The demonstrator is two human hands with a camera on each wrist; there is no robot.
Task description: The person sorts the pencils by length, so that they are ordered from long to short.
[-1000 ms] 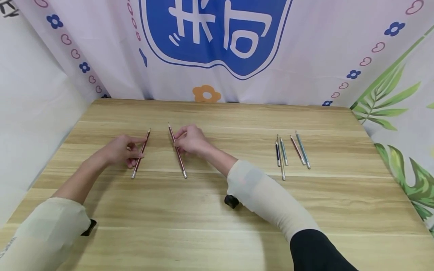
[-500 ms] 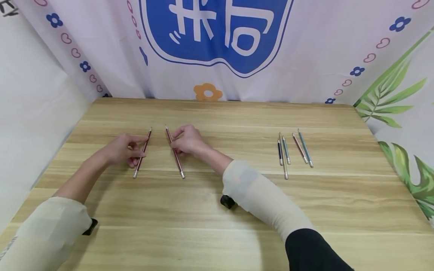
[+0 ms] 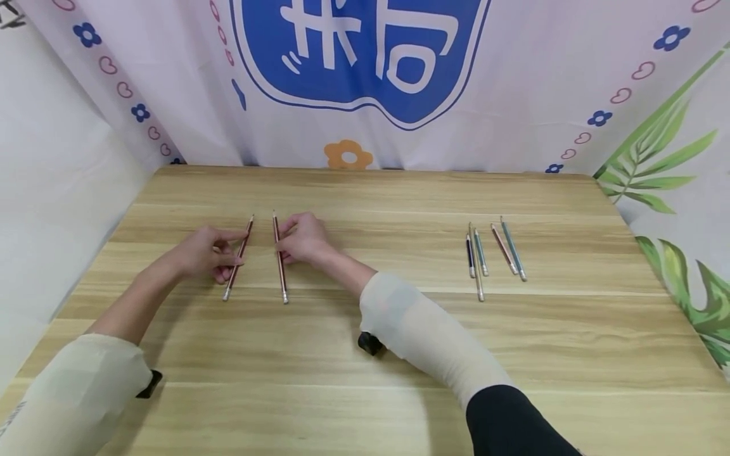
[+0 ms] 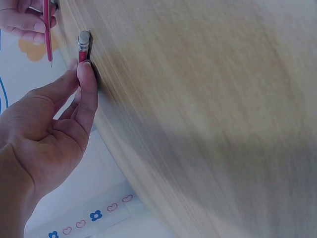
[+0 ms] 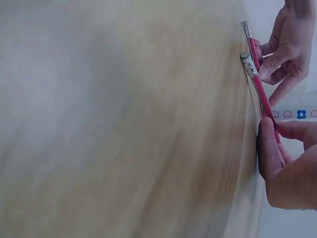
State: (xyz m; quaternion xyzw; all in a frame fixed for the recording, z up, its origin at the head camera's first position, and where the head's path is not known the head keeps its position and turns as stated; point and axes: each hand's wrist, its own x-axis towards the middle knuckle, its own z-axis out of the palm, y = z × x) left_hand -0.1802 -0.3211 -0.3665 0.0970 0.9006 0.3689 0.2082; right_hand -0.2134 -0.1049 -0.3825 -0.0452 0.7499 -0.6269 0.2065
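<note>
Thumb and fingers of the left hand (image 3: 202, 252) pinch a slim dark-red wooden pencil with a silvery eraser end (image 3: 229, 287) around its middle, and the right hand (image 3: 305, 239) pinches a matching red wooden pencil (image 3: 282, 278) in much the same way. Each grip covers only a short stretch of its pencil, leaving both ends free. Whether the pencils rest fully on the wood or are raised a little, I cannot tell.

Both lie over the left half of the pale wood-grain tabletop (image 3: 342, 380), points toward the back edge, eraser ends toward the person. They are apart, the gap narrower at the points because the left one slants more strongly.

The step in hand looks like fine positioning with both hands. A light pinch near the middle should steer a round pencil best: squeezing hard could make it roll, and holding it nearer one end would probably let the other swing. Turning each with small finger movements, the points watched most closely, seems wise, as they would likely collide first.

Farther out, toward the right edge, lie a navy pencil (image 3: 470, 256), pale-gold pencil (image 3: 478, 278), light-blue pencil (image 3: 481, 252), pinkish pencil (image 3: 504, 249) and teal pencil (image 3: 514, 249), well clear of both hands.
</note>
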